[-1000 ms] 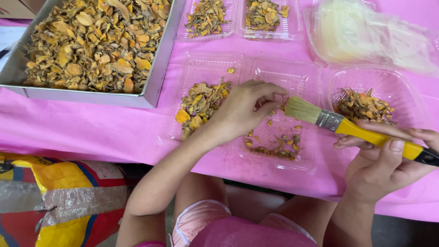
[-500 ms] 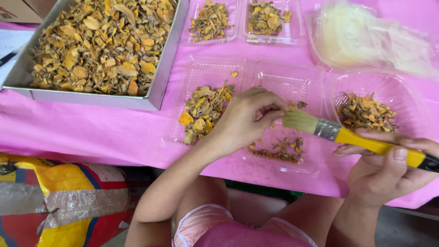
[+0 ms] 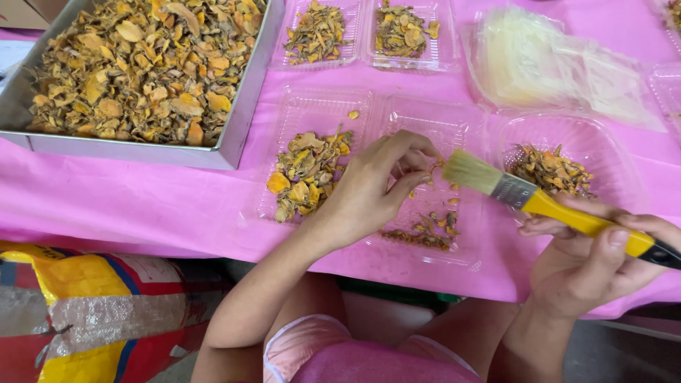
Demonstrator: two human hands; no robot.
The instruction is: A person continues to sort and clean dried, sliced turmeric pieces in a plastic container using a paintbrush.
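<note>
My left hand point(image 3: 379, 184) hovers over a clear plastic clamshell tray point(image 3: 425, 120), fingers pinched on a small dried yellow piece that is mostly hidden. My right hand point(image 3: 592, 259) grips a paintbrush point(image 3: 539, 201) with a yellow handle and pale bristles; the bristles point at my left fingertips. The left half of the clamshell holds a pile of dried yellow-orange root slices point(image 3: 305, 174). The right half has a few crumbs point(image 3: 425, 234).
A large metal tray point(image 3: 248, 106) heaped with dried slices stands at the back left. Two small filled clear boxes point(image 3: 362, 32) sit behind. Another clear box with slices point(image 3: 553, 170) is at right, a stack of plastic lids point(image 3: 553, 64) behind it. Pink cloth point(image 3: 142, 198) covers the table; a bright sack point(image 3: 85, 312) lies below.
The brush has lifted slightly and swung nearer my left fingertips. My left hand stays over the clamshell with its fingers pinched.
</note>
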